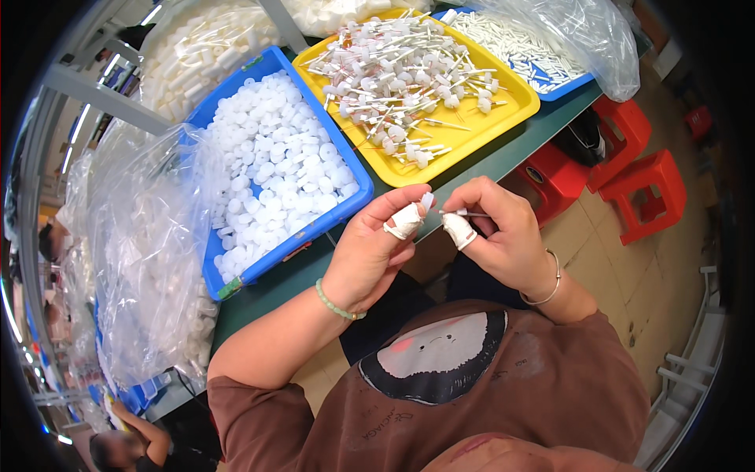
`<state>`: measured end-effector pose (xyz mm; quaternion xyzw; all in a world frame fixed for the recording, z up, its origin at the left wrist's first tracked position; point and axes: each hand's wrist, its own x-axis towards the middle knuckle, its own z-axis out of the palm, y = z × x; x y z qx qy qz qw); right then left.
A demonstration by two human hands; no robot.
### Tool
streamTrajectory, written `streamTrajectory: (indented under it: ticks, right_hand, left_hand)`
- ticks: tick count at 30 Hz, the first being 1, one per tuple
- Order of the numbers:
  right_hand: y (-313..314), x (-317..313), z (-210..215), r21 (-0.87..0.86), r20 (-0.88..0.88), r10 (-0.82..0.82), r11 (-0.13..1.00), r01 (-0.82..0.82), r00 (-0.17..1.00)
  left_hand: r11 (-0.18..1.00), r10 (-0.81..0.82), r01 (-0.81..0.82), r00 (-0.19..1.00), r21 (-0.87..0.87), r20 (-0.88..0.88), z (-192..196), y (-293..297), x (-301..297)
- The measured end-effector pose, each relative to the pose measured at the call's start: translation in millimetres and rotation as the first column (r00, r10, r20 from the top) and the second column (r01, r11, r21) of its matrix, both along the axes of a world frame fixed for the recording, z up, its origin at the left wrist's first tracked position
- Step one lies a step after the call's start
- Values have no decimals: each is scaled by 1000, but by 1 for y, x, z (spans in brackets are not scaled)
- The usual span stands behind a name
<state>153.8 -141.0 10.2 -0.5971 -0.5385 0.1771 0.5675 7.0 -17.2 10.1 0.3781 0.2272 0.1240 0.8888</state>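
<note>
My left hand (pixel 368 256) pinches a small translucent white plastic cap (pixel 427 200) between thumb and forefinger. Facing it a short way off, my right hand (pixel 507 228) is closed on a thin white stick (pixel 474 214), whose tip points at the cap without touching it. White wraps cover both thumbs. Beyond my left hand stands a blue tray (pixel 363 193) heaped with similar white caps (pixel 271 161). Farther off, a yellow tray (pixel 503 118) carries a pile of sticks with round white caps on them (pixel 401 75).
Another blue tray (pixel 562 89) of short white tubes (pixel 503 49) is at the far right, partly under clear plastic (pixel 598 39). Plastic bags of white parts (pixel 141 252) line the left. Red stools (pixel 645 193) stand right of the green table (pixel 480 165). Another person (pixel 130 444) is at lower left.
</note>
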Motion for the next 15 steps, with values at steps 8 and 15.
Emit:
streamTrajectory:
  ticks: [8, 15]
  right_hand:
    - [9, 2, 4, 125, 435, -158, 986, 115, 887]
    - [16, 0, -3, 229, 421, -152, 972, 57, 894]
  left_hand:
    - [1000, 9, -9, 1000, -2, 11, 2, -1, 1]
    - [999, -14, 15, 1000, -31, 19, 2, 0, 1]
